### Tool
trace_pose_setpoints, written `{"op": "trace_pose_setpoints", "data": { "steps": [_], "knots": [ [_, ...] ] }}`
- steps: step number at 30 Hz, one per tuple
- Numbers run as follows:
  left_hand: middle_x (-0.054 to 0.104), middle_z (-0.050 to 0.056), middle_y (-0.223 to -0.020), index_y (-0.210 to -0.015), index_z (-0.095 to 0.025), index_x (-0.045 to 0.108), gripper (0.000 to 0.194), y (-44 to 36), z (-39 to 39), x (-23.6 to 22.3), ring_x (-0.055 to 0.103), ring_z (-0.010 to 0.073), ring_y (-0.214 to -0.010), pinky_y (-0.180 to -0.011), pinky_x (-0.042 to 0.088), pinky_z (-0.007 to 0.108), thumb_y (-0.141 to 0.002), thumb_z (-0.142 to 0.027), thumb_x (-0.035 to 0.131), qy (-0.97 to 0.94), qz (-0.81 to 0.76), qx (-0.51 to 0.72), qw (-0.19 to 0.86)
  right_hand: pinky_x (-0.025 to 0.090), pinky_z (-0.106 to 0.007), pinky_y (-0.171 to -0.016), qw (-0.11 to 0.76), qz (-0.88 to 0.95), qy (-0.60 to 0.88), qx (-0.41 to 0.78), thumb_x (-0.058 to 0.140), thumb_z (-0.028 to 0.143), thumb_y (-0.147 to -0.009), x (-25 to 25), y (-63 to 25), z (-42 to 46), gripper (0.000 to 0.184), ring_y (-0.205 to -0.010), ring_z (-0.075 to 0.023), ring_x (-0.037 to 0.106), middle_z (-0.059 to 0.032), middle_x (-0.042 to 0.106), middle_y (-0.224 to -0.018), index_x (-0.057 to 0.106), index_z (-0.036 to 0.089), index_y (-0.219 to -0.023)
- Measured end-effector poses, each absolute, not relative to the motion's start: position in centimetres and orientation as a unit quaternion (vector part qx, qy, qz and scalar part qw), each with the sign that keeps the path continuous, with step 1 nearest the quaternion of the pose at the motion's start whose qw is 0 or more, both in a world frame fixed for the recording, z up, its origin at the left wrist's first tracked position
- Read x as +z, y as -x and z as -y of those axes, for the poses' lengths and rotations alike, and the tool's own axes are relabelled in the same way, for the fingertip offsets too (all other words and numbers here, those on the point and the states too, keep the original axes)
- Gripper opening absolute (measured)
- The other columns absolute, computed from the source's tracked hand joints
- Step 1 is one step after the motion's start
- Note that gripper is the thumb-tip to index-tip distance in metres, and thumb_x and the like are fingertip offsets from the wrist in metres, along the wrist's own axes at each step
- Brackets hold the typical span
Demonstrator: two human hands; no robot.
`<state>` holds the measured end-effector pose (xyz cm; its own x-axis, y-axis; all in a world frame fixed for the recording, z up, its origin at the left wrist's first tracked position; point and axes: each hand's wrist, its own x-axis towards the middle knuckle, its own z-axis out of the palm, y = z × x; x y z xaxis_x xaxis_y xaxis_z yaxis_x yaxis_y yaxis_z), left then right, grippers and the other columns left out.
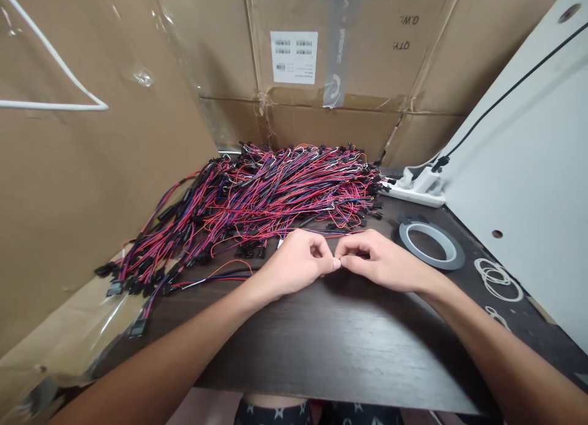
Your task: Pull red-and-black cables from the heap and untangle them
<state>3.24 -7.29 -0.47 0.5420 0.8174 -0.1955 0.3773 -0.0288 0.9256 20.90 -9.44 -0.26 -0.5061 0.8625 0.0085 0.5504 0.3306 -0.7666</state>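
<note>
Together, both hands' fingers (331, 263) pinch something hidden, near the wire pile (275, 192).

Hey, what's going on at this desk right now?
A person sits at a dark wooden table, with the left hand and right hand brought together fingertip to fingertip, pinching something too small to make out. A red and black wire trails out from under the left hand. Behind the hands lies a big pile of red, blue and black wire leads. A roll of tape sits to the right.
</note>
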Motion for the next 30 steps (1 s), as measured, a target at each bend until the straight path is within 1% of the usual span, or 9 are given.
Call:
{"op": "trace_pose_setpoints", "data": {
  "steps": [3,7,12,17,20,24,30],
  "knots": [
    [0.045,-0.008,-0.041,-0.062,-0.014,0.054,0.015,-3.1,7.3,-0.1,0.037,0.0042,-0.034,-0.037,0.028,0.017,-0.075,-0.018,0.062,-0.667,-0.440,0.192,0.570,0.031,-0.022,-0.052,0.215,0.789,0.441,0.370,0.047,0.021,-0.081,-0.2,-21.1,9.4,0.017,-0.055,-0.0098,0.039,0.0024,0.048,-0.060,0.058,0.014,-0.070],
    [0.048,-0.006,-0.044,-0.068,-0.013,0.058,0.010,-3.0,7.2,0.3,0.041,0.0047,-0.035,-0.034,0.033,0.015,-0.078,-0.015,0.057,-0.655,-0.442,0.165,0.590,0.030,-0.021,-0.052,0.218,0.787,0.437,0.376,0.048,0.020,-0.081,-0.2,-21.4,9.2,0.016,-0.054,-0.0093,0.039,0.0027,0.049,-0.059,0.058,0.014,-0.070],
    [0.056,-0.002,-0.053,-0.066,-0.012,0.057,0.011,-2.9,7.1,0.6,0.046,0.0054,-0.038,-0.034,0.039,0.015,-0.077,-0.010,0.056,-0.634,-0.442,0.148,0.617,0.029,-0.021,-0.050,0.210,0.786,0.434,0.386,0.049,0.022,-0.080,0.0,-21.8,9.0,0.016,-0.052,-0.0089,0.038,0.0031,0.048,-0.057,0.058,0.014,-0.069],
    [0.056,-0.001,-0.052,-0.065,-0.011,0.055,0.013,-3.0,7.1,0.6,0.047,0.0056,-0.038,-0.033,0.039,0.015,-0.077,-0.006,0.055,-0.612,-0.440,0.144,0.641,0.030,-0.022,-0.050,0.194,0.779,0.443,0.400,0.049,0.026,-0.079,0.4,-22.1,9.1,0.019,-0.051,-0.0093,0.040,0.0015,0.051,-0.057,0.060,0.013,-0.070],
    [0.056,-0.002,-0.051,-0.064,-0.012,0.054,0.015,-2.9,7.0,0.6,0.047,0.0061,-0.037,-0.032,0.040,0.015,-0.077,-0.004,0.054,-0.603,-0.438,0.141,0.652,0.032,-0.022,-0.051,0.193,0.792,0.444,0.372,0.048,0.025,-0.078,0.6,-22.2,9.2,0.020,-0.053,-0.0100,0.042,0.0001,0.054,-0.058,0.061,0.012,-0.070],
    [0.055,-0.002,-0.050,-0.063,-0.012,0.053,0.016,-2.9,6.9,0.6,0.048,0.0066,-0.037,-0.032,0.041,0.016,-0.077,-0.004,0.055,-0.594,-0.434,0.144,0.662,0.032,-0.023,-0.051,0.202,0.810,0.443,0.328,0.048,0.024,-0.079,0.8,-22.4,9.3,0.021,-0.051,-0.0096,0.041,0.0009,0.053,-0.055,0.062,0.013,-0.067],
    [0.055,-0.002,-0.050,-0.062,-0.012,0.052,0.017,-2.8,6.8,0.6,0.047,0.0063,-0.036,-0.032,0.041,0.016,-0.078,-0.006,0.055,-0.595,-0.438,0.144,0.658,0.031,-0.022,-0.050,0.201,0.806,0.451,0.325,0.048,0.027,-0.079,1.1,-22.8,9.2,0.024,-0.050,-0.0093,0.040,0.0013,0.051,-0.053,0.062,0.013,-0.065]
  ]
}}
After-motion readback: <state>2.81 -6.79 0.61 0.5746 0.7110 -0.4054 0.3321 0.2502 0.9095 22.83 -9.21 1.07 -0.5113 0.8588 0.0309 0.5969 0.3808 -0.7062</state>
